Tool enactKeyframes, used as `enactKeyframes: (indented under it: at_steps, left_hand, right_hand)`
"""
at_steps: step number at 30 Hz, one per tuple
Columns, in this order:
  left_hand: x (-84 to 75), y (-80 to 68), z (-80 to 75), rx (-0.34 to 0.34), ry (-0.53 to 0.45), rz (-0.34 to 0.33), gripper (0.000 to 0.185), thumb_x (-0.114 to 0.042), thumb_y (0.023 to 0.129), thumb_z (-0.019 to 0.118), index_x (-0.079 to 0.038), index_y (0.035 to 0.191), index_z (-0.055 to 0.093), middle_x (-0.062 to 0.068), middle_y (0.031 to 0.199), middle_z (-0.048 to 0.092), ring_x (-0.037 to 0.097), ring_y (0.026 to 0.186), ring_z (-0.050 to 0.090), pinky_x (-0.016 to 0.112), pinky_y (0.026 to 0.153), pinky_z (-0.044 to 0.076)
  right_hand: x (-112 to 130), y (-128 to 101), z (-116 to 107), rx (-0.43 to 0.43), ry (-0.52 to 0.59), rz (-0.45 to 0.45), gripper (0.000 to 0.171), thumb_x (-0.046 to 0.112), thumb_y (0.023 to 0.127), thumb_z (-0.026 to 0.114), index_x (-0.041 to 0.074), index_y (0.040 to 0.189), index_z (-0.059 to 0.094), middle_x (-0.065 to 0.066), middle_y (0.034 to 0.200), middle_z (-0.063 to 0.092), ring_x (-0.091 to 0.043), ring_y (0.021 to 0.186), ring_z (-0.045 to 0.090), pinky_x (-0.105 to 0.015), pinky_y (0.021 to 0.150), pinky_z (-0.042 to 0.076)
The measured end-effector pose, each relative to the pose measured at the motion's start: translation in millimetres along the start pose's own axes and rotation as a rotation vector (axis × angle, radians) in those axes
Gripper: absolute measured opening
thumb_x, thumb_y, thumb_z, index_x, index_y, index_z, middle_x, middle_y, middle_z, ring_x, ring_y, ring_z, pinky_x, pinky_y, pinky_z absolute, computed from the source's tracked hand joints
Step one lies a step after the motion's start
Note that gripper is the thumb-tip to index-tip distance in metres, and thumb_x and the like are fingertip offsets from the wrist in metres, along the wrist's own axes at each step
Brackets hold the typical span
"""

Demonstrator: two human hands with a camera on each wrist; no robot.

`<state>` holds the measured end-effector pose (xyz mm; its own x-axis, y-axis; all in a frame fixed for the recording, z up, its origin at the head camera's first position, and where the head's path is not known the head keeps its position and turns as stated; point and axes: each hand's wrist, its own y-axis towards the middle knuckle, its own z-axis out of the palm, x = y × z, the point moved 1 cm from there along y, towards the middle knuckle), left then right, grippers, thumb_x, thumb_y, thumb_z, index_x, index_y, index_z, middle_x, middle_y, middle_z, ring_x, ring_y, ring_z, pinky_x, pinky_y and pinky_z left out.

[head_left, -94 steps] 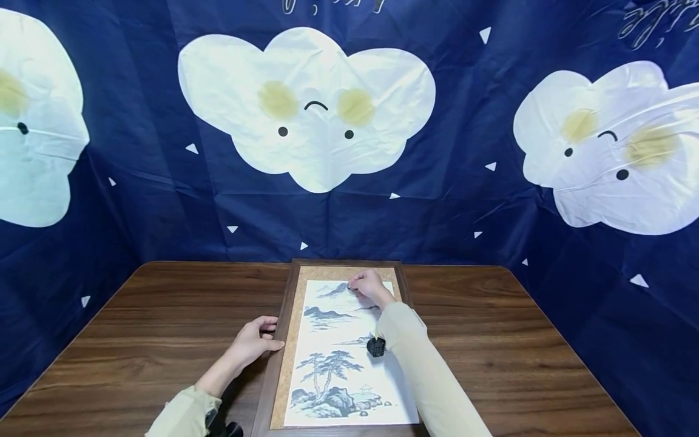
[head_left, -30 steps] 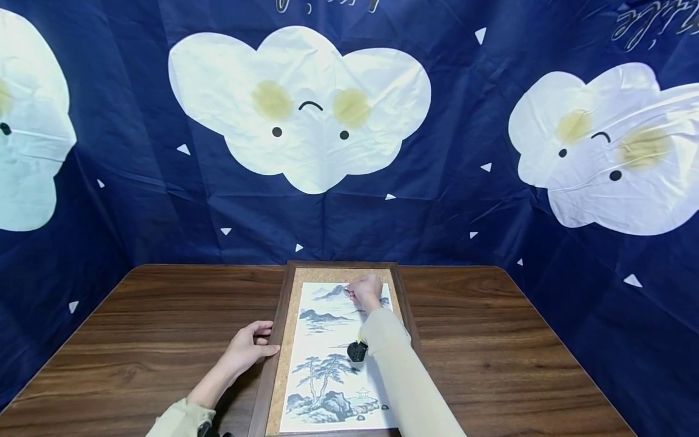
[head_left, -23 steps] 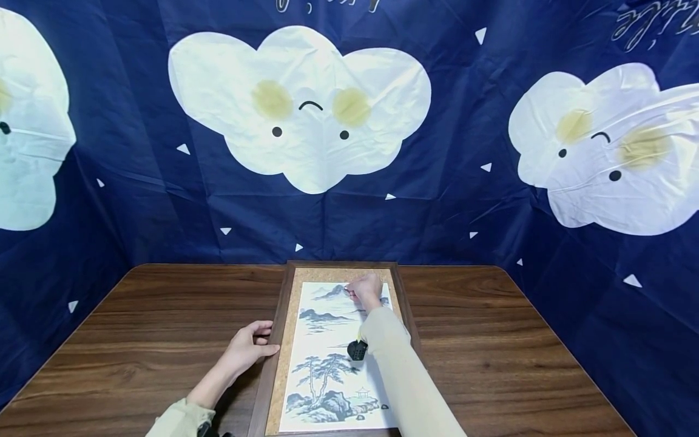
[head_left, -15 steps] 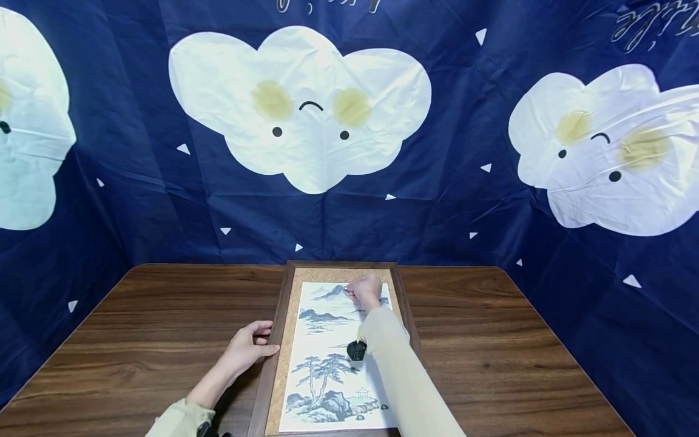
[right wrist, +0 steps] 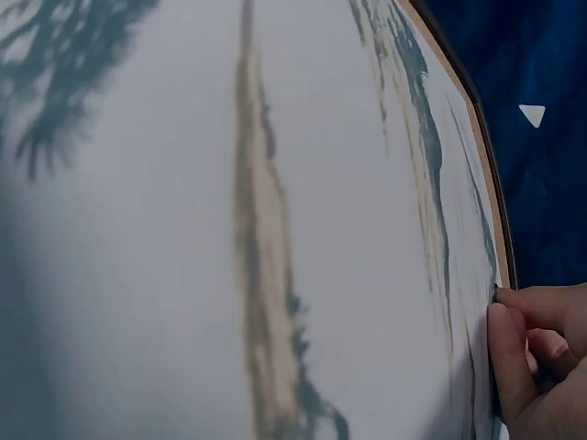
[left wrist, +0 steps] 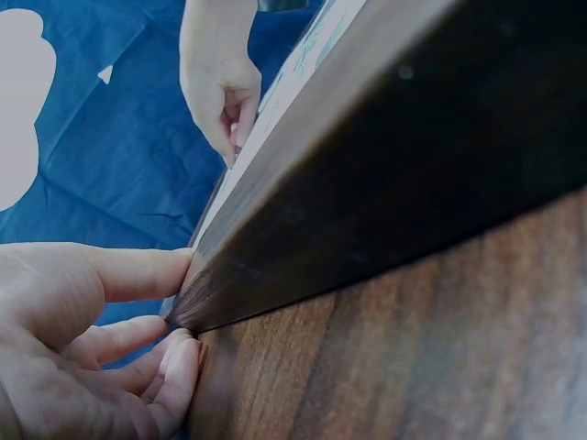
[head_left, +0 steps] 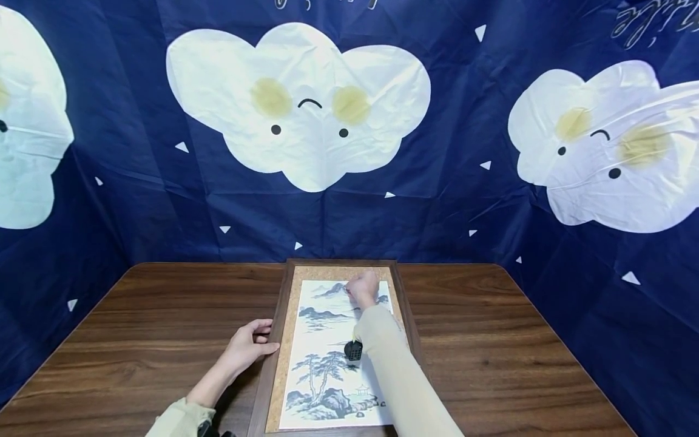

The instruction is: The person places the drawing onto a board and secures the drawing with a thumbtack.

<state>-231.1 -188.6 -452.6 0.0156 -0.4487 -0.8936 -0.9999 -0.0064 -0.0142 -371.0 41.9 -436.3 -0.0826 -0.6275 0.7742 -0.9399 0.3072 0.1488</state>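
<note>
A framed corkboard (head_left: 297, 291) lies on the wooden table with a white ink-landscape sheet (head_left: 327, 334) on it, showing mountains, trees and a pavilion. My right hand (head_left: 364, 287) is over the sheet's upper part, at the painted peak. In the right wrist view its thumb and forefinger pinch a small dark piece (right wrist: 496, 291) close against the paper, mostly hidden by the fingertips. My left hand (head_left: 248, 347) rests at the left side of the brown frame (left wrist: 275, 192). Its thumb touches the frame's upper edge, and the other fingers lie loosely bent low along the side.
Brown wooden table (head_left: 491, 340) extends on both sides of the frame. Behind it hangs a dark blue curtain (head_left: 459, 200) with white cloud faces. A black wrist camera (head_left: 353, 351) on the right forearm overlaps the sheet.
My right hand stays at the upper mountain but has turned at the wrist, its forearm swinging left over the sheet. The left hand keeps its place at the frame's side.
</note>
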Motion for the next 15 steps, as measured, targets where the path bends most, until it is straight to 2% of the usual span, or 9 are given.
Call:
enactKeyframes:
  at_steps: [4,8,12,15]
  left_hand:
    - [-0.8,0.9,0.0,-0.003,0.001,0.000,0.055,0.000,0.072,0.071,0.012,0.120,0.047,0.025,0.111,0.054,0.027,0.089,0.052,0.028,0.066,0.044]
    - [-1.4,0.6,-0.1,0.005,0.000,0.010,0.055,0.000,0.072,0.071,0.013,0.120,0.047,0.026,0.110,0.054,0.027,0.089,0.053,0.027,0.066,0.044]
    - [-1.6,0.0,-0.8,0.006,0.000,0.012,0.055,0.000,0.071,0.072,0.014,0.119,0.047,0.026,0.108,0.054,0.028,0.089,0.053,0.028,0.066,0.045]
    - [-1.8,0.4,-0.6,0.008,0.000,0.004,0.055,0.000,0.071,0.072,0.013,0.119,0.048,0.025,0.108,0.055,0.028,0.090,0.053,0.028,0.066,0.045]
  right_hand:
    - [2,2,0,-0.009,-0.025,0.003,0.004,0.004,0.065,0.071,0.002,0.061,0.071,-0.008,0.061,0.066,-0.025,0.064,0.061,-0.031,0.062,0.050]
    - [0,2,-1,0.016,0.012,-0.008,0.005,0.002,0.065,0.070,0.003,0.060,0.071,-0.008,0.059,0.065,-0.019,0.053,0.058,-0.027,0.057,0.049]
    - [-5,4,-2,0.173,0.220,0.048,0.004,0.000,0.070,0.067,-0.003,0.071,0.070,-0.010,0.061,0.065,-0.010,0.044,0.054,-0.022,0.050,0.049]
    - [-11,7,-6,0.312,0.395,0.112,0.010,-0.003,0.075,0.064,-0.008,0.083,0.068,-0.011,0.066,0.065,-0.007,0.047,0.053,-0.020,0.049,0.049]
